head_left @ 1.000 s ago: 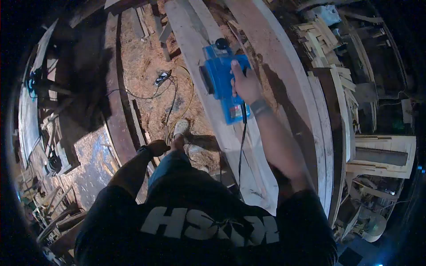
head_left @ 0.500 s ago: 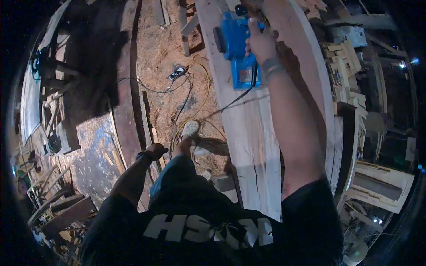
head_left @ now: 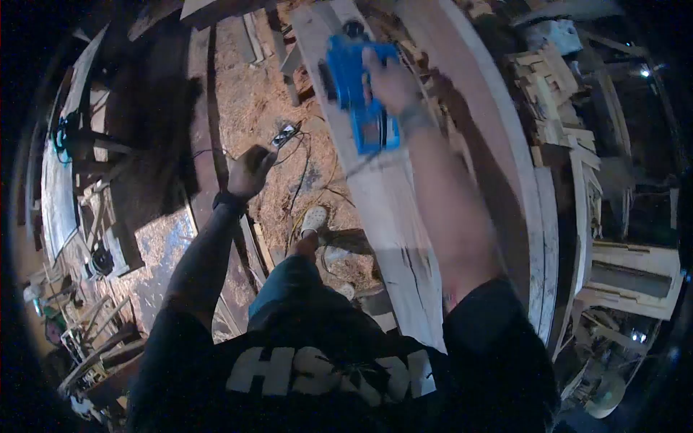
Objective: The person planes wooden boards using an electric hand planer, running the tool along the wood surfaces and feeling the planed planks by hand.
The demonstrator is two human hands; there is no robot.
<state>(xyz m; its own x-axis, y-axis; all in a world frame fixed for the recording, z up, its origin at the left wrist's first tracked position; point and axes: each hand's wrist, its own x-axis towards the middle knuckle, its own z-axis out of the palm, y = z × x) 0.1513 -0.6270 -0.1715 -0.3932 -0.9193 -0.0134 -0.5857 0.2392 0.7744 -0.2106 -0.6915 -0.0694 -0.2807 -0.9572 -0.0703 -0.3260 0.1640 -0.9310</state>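
The planer is showing me a bright blue, its knob looking black. The long plank is running pale grey, streaked lengthwise with dark lines, while the wider board is looking pinkish brown. Shavings are glowing orange-tan. The black shirt is carrying light grey block lettering, the shorts are appearing teal, the shoe cream.

A pale plank slants from top centre to lower centre, a blue planer on its upper part. Left of it, shavings and a dark cord lie across the floor.
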